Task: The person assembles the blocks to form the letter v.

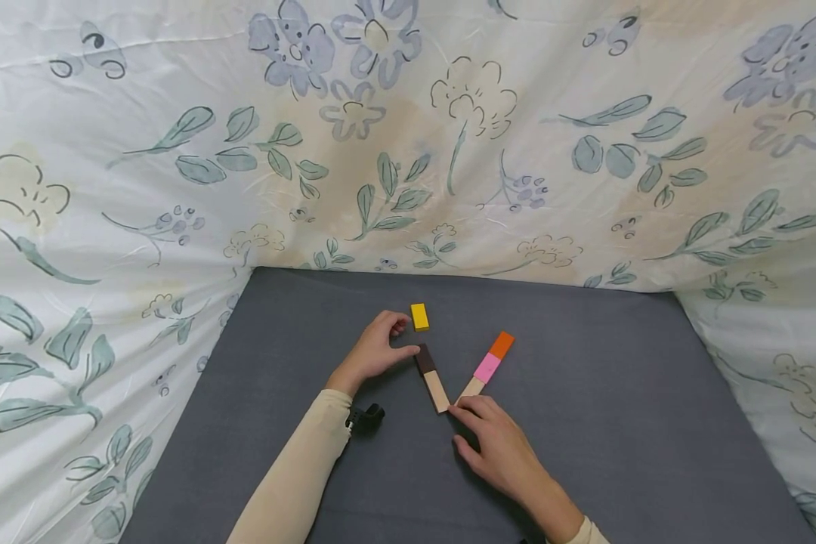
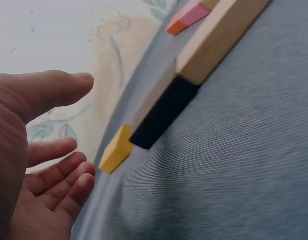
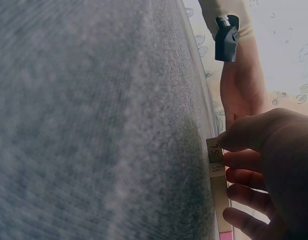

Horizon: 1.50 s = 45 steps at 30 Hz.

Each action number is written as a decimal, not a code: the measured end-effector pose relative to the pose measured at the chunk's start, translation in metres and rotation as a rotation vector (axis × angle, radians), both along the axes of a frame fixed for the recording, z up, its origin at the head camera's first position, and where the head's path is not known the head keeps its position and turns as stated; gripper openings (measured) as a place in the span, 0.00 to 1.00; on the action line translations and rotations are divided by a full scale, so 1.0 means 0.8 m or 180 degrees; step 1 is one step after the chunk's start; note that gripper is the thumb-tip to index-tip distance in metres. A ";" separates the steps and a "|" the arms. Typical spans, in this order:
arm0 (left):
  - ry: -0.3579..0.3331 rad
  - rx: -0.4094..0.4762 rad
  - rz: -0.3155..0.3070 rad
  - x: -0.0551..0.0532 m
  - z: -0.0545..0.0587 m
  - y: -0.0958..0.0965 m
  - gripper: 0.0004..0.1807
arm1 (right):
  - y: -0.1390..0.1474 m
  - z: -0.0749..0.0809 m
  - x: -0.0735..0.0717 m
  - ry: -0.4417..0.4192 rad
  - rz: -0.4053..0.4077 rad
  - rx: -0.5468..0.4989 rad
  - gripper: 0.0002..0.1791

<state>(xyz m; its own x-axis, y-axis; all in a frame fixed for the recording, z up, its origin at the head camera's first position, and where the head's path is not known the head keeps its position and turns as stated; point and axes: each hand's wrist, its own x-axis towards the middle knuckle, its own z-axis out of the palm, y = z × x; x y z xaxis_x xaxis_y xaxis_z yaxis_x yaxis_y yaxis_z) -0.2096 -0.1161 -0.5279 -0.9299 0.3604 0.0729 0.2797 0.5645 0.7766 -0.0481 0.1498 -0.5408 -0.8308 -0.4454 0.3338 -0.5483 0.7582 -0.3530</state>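
Note:
My left hand (image 1: 379, 346) is spread beside the far end of a dark brown block (image 1: 425, 359), the thumb tip right at its edge in the head view. Just beyond the other fingers lies a yellow block (image 1: 419, 317). A light wood block (image 1: 437, 391) continues the brown one toward me. With its fingertips, my right hand (image 1: 496, 442) touches the near end, where this row meets a second one in a V. That second row has a partly hidden light wood block (image 1: 472, 388), a pink block (image 1: 486, 368) and an orange block (image 1: 502, 345).
All the blocks lie on a dark grey cloth surface (image 1: 605, 423). A white floral curtain (image 1: 408, 151) rises behind it and along both sides. A black wrist device (image 1: 366, 418) sits at the left cuff. In the right wrist view, handwritten numbers mark a block end (image 3: 214, 150).

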 end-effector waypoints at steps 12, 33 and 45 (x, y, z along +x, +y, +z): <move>-0.0019 0.0088 -0.0002 -0.035 0.011 -0.007 0.38 | 0.001 0.002 0.001 -0.0066 0.0011 -0.0007 0.24; -0.0194 0.0001 -0.0088 -0.066 -0.005 0.005 0.39 | 0.000 -0.001 0.002 -0.0058 0.0018 -0.0024 0.25; -0.0187 -0.0043 -0.0072 -0.073 -0.011 0.009 0.38 | 0.000 0.000 0.001 -0.0092 0.0003 -0.0032 0.25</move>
